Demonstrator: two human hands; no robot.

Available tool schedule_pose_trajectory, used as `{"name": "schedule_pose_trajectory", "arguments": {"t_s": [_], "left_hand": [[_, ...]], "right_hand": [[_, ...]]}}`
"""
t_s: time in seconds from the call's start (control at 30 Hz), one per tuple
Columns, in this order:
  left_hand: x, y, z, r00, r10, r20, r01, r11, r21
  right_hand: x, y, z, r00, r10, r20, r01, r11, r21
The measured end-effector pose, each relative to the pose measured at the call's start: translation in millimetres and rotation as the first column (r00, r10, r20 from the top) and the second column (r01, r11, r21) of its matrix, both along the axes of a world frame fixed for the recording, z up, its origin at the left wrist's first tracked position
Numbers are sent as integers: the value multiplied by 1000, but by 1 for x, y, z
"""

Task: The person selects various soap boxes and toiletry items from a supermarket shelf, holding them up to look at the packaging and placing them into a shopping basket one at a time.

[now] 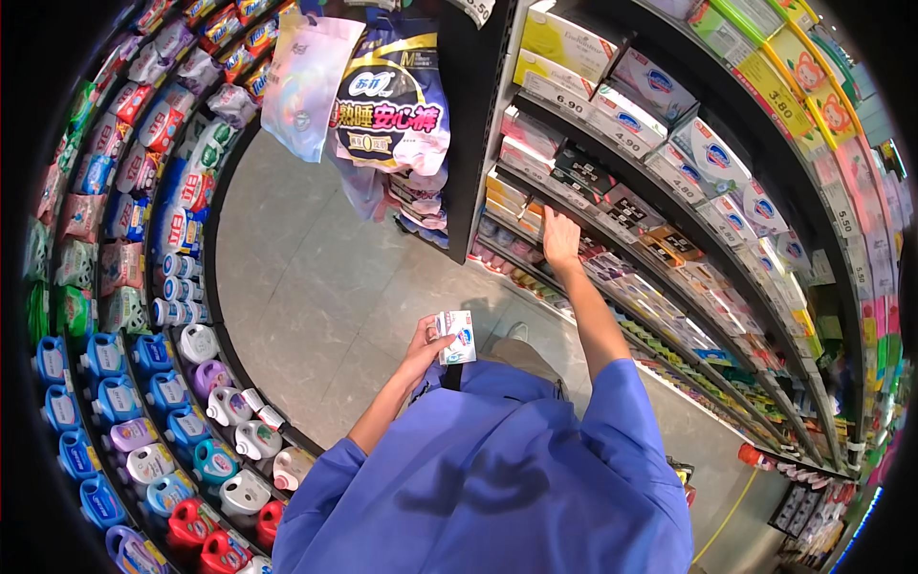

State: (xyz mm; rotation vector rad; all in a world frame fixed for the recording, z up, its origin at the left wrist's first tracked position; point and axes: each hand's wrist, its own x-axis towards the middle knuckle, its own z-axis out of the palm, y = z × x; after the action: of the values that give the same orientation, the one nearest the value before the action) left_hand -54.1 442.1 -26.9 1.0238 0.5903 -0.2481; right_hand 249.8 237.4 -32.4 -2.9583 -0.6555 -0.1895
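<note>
In front of my waist my left hand (424, 346) grips a small white soap box (459, 337) with a blue-and-red logo, thumb across its front. My right arm stretches out to the shelf rack on the right. There my right hand (561, 235) is at a lower shelf, its fingertips at the orange boxes (532, 215). The fingertips are partly hidden, so a grip on a box cannot be made out. Dark boxes (582, 171) stand on the shelf just above that hand.
Curved shelves on the left carry laundry detergent jugs (171, 389) and detergent bags (188, 188). Hanging packs of sanitary pants (391, 100) jut out at the rack's end. More boxed soap (631, 118) fills the upper right shelves. Grey tile floor (308, 237) lies between.
</note>
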Motion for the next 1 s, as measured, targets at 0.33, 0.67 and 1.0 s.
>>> {"name": "schedule_pose_trajectory", "arguments": {"t_s": [0.33, 0.67, 1.0], "left_hand": [[15, -9, 9, 999, -54, 5, 53, 999, 2], [32, -21, -2, 969, -246, -9, 245, 969, -25], [68, -58, 5, 850, -521, 81, 527, 845, -90]], "right_hand": [[-78, -5, -21, 918, 314, -243, -184, 879, 439], [-206, -10, 19, 224, 553, -803, 555, 605, 571], [-221, -113, 37, 402, 487, -776, 805, 216, 552]]}}
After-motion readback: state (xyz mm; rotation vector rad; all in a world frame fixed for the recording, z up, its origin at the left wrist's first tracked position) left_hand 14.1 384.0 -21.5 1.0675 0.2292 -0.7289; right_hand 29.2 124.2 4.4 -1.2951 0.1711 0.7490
